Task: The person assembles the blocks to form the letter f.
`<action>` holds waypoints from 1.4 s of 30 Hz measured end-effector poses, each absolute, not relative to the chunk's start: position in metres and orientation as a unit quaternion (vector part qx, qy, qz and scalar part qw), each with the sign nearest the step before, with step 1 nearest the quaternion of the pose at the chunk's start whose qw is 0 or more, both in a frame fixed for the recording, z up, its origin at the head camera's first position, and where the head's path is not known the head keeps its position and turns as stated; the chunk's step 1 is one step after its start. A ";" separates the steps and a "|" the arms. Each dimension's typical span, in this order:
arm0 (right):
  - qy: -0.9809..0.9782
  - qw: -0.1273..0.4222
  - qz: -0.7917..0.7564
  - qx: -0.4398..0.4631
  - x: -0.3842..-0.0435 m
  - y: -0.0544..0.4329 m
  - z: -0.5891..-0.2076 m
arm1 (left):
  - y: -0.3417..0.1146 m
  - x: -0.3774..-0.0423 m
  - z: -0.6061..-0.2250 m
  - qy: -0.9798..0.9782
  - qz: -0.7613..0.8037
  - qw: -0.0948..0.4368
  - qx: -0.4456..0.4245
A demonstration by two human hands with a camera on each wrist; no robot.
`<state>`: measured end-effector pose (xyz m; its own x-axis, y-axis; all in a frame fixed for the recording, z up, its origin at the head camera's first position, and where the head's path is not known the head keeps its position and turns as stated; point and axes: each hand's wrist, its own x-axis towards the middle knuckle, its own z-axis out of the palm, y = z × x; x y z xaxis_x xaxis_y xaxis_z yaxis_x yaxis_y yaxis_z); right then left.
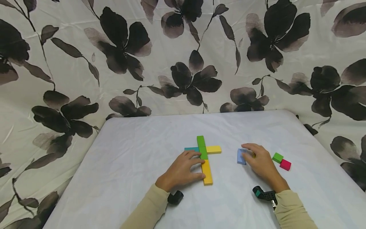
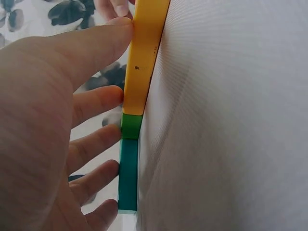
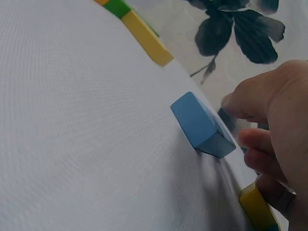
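Observation:
Wooden blocks form a cross flat on the white cloth: two green blocks (image 1: pixel 201 140) in line, a long orange-yellow block (image 1: pixel 207 175) below, a teal block (image 1: pixel 191 149) on the left and a yellow block (image 1: pixel 213 149) on the right. My left hand (image 1: pixel 181 168) lies along its left side, thumb and fingertips against the block edges. To the right, my right hand (image 1: pixel 260 160) hovers with loosely bent fingers around a blue block (image 1: pixel 240 157). In the right wrist view the fingers stand beside that blue block, and another yellow block (image 3: pixel 255 207) shows under them.
A green cube (image 1: pixel 277 157) and a red cube (image 1: pixel 285 164) lie against each other right of the right hand. A flower-print curtain (image 1: pixel 188 79) hangs behind the cloth-covered table (image 1: pixel 128 136). Wrist cameras sit below both hands.

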<state>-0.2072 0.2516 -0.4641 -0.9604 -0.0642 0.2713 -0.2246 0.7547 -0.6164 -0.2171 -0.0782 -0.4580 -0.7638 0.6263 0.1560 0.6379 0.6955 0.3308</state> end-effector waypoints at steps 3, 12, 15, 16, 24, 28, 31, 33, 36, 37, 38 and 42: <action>-0.939 0.092 0.322 0.077 -0.208 0.252 -0.464 | -0.078 -0.218 -0.459 -0.920 -0.183 0.020 -0.345; -0.950 0.079 0.289 0.090 -0.211 0.251 -0.464 | -0.078 -0.219 -0.457 -0.923 -0.179 0.011 -0.340; -0.951 0.081 0.282 0.091 -0.212 0.251 -0.464 | -0.078 -0.219 -0.455 -0.921 -0.183 0.011 -0.344; -0.951 0.083 0.282 0.092 -0.212 0.251 -0.463 | -0.078 -0.219 -0.455 -0.921 -0.182 0.010 -0.344; -0.950 0.100 0.272 0.115 -0.207 0.245 -0.465 | -0.079 -0.219 -0.458 -0.916 -0.177 -0.016 -0.359; -0.942 0.132 0.278 0.132 -0.204 0.241 -0.464 | -0.078 -0.219 -0.459 -0.915 -0.175 -0.015 -0.363; -0.934 0.157 0.284 0.150 -0.204 0.238 -0.463 | -0.078 -0.221 -0.459 -0.916 -0.170 -0.012 -0.362; -0.931 0.168 0.283 0.159 -0.204 0.236 -0.462 | -0.077 -0.221 -0.458 -0.917 -0.168 -0.009 -0.362; -0.929 0.176 0.280 0.165 -0.204 0.233 -0.460 | -0.077 -0.222 -0.457 -0.917 -0.171 -0.009 -0.360; -0.930 0.176 0.278 0.164 -0.204 0.232 -0.460 | -0.078 -0.221 -0.457 -0.917 -0.173 -0.011 -0.359; -0.931 0.175 0.275 0.164 -0.204 0.230 -0.460 | -0.078 -0.221 -0.457 -0.917 -0.174 -0.014 -0.359; -0.935 0.170 0.268 0.155 -0.201 0.226 -0.460 | -0.078 -0.219 -0.459 -0.916 -0.184 -0.022 -0.356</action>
<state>-0.2006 0.2262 -0.4597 -0.8938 -0.1990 0.4019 -0.3818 0.8076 -0.4494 -0.2191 -0.0776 -0.4586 -0.7456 0.6603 0.0898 0.6438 0.6790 0.3529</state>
